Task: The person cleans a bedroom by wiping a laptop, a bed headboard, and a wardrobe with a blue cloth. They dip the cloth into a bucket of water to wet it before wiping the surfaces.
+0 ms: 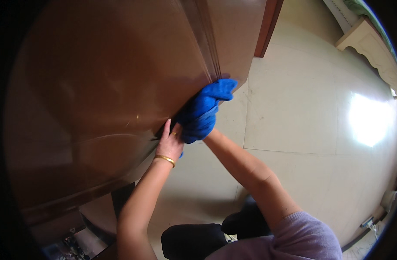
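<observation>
A bunched blue cloth (202,115) lies against the edge of a large, glossy brown wooden panel (107,73). My right hand is hidden by the folds; only the forearm shows, running into the cloth, which is wrapped over the hand. Just left of it, my left hand (169,143) holds the cloth's near side. One finger stretches toward the panel edge, and the others are partly covered. A scrap of blue shows below this hand. It wears a gold bangle (164,160) and a ring.
Pale floor tiles (289,117) spread to the right, with a bright glare patch. A cream scalloped furniture edge (367,41) stands at the upper right. A reddish-brown wooden edge (268,28) rises beyond the panel. My dark-clad legs (192,240) are below.
</observation>
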